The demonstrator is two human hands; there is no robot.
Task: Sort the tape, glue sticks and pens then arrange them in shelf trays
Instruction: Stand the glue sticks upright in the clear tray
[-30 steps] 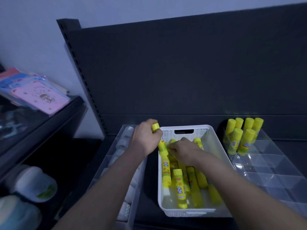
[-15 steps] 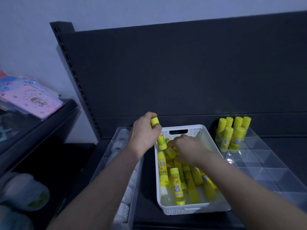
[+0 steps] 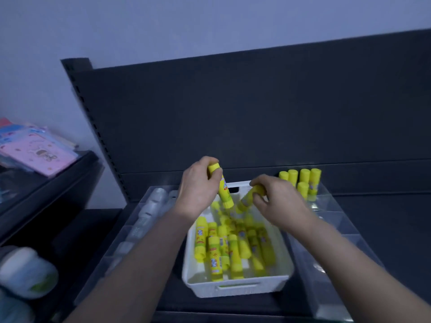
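left hand (image 3: 200, 190) curling round near-upright yellow plastic glue stick (image 3: 225, 192) | right hand (image 3: 277, 202) gripping tilted second stick (image 3: 247, 200) | both hovering over white perforated basket (image 3: 233, 289) | clear divided tray (image 3: 331, 208) lying right, nearer right hand

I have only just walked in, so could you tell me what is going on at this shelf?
A person is sorting glue sticks. The left hand holds one glue stick above the white basket; the right hand holds a second glue stick. Loose glue sticks lie in the basket. Upright glue sticks stand in the clear divided tray on the right.
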